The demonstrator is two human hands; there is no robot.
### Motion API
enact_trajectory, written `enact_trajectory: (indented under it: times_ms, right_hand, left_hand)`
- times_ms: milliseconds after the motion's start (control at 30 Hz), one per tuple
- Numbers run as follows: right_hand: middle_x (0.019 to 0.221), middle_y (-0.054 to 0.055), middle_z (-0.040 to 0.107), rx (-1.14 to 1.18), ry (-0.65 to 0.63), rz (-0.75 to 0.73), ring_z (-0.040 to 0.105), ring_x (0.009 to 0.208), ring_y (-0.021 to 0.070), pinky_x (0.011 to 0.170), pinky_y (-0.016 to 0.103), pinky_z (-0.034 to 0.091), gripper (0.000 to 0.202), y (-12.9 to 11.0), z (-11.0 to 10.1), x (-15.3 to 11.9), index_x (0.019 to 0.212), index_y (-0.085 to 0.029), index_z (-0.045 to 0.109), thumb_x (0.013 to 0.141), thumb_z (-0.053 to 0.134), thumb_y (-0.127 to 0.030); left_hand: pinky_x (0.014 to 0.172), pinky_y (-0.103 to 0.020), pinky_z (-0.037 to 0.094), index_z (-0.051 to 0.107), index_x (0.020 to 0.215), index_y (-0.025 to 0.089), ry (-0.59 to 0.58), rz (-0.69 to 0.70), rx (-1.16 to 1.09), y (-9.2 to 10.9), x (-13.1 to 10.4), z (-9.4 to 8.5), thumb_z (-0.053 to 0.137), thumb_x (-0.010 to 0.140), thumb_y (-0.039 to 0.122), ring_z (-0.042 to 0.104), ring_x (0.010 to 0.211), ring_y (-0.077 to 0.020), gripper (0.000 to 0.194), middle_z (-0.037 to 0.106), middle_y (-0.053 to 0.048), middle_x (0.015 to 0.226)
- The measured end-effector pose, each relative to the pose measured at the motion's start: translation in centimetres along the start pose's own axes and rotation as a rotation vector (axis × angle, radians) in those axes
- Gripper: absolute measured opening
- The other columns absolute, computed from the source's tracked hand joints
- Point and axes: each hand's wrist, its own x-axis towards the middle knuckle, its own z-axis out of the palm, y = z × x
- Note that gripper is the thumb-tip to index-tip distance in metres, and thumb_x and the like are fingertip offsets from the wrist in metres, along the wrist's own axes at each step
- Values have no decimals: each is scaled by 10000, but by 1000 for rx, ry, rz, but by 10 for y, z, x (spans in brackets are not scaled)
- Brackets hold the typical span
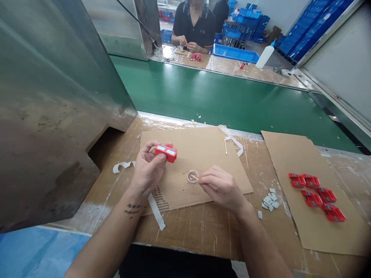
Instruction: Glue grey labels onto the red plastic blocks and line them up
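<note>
Pinched in my left hand (149, 168) is a small red plastic part (170, 155) with two pale, light-blue panels on its upper face. It is held up above a cardboard sheet (199, 144). My right hand (222, 187) is closed around a thin stick (196, 178), which looks like a cotton swab. The stick's far end reaches into a small clear round cup (191, 173) standing on the cardboard. What the cup contains is too small to make out. A loose cotton swab (226, 146) lies near the sheet's upper right corner.
Several red parts (313, 197) rest on a second cardboard sheet (290, 154) at right. Small grey-white plates (270, 200) lie in a pile nearer. White tape strips (156, 212) cling around the sheet. A green conveyor belt (203, 90) runs beyond, a metal housing (58, 96) stands left, and a co-worker (194, 25) sits opposite.
</note>
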Motion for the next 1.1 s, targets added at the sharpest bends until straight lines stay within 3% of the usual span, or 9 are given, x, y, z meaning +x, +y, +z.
enact_trajectory:
  times_ms: [100,167,333,400,467,567,667,900,1100]
  right_hand:
    - [978,43,769,-43,-122,-7,678,847,181,740,336,563,201,2,0,0,1058,-220,703,952,582,-100]
    - [1107,72,745,-38,-65,49,680,950,198,782,345,573,284,4,-18,-5,1197,-215,666,924,644,-139]
    - [946,37,702,-293,646,331,639,791,169,685,309,521,176,2,-103,-51,1072,-233,712,903,689,-191]
    - [840,20,684,-408,568,411,626,725,161,630,290,500,62,-5,-128,-79,959,-223,723,905,692,-214]
    - [825,23,695,-452,263,482,645,717,167,611,284,515,45,-14,-137,-109,918,-223,725,915,685,-243]
    - [918,33,727,-467,-81,543,704,784,186,664,301,581,98,-26,-127,-145,971,-244,733,943,641,-263]
    - [967,30,738,-573,-168,591,729,795,196,635,303,597,149,-29,-107,-168,1047,-267,723,961,601,-274]
    - [945,41,731,-582,-106,520,738,787,217,636,322,611,167,-14,-86,-166,1050,-255,676,1008,517,-287]
    - [844,33,698,-312,80,369,696,733,166,630,251,569,160,-21,-78,-94,994,-231,656,1006,502,-188]
  left_hand:
    - [732,-244,632,660,959,276,18,-119,-154,2,3,-1,931,690,359,743,863,-136,390,776,-5,1067]
    - [694,-200,626,688,954,287,24,-176,-225,4,3,0,916,719,343,737,878,-124,332,761,-10,1139]
    - [662,-126,624,733,999,273,68,-236,-259,13,3,1,803,850,344,730,909,-132,179,748,-36,1133]
    - [658,-119,629,736,1022,241,87,-251,-233,17,3,2,795,847,329,729,878,-134,205,745,-42,1077]
    - [634,-106,623,732,1045,212,89,-268,-188,20,2,4,831,791,261,729,828,-126,277,737,-35,1015]
    - [613,-104,620,718,1103,186,59,-313,-144,23,-1,9,818,756,168,745,800,-135,362,739,-40,951]
    - [665,-135,639,689,1154,207,28,-306,-126,20,-2,13,778,820,200,771,809,-155,346,770,-82,1013]
    - [750,-184,638,693,1068,217,-73,-245,-108,9,-6,16,834,814,380,787,859,-169,333,788,-100,1088]
    - [825,-225,631,734,1150,181,-238,-243,-40,0,-14,16,892,732,178,771,852,-156,447,785,-92,1063]
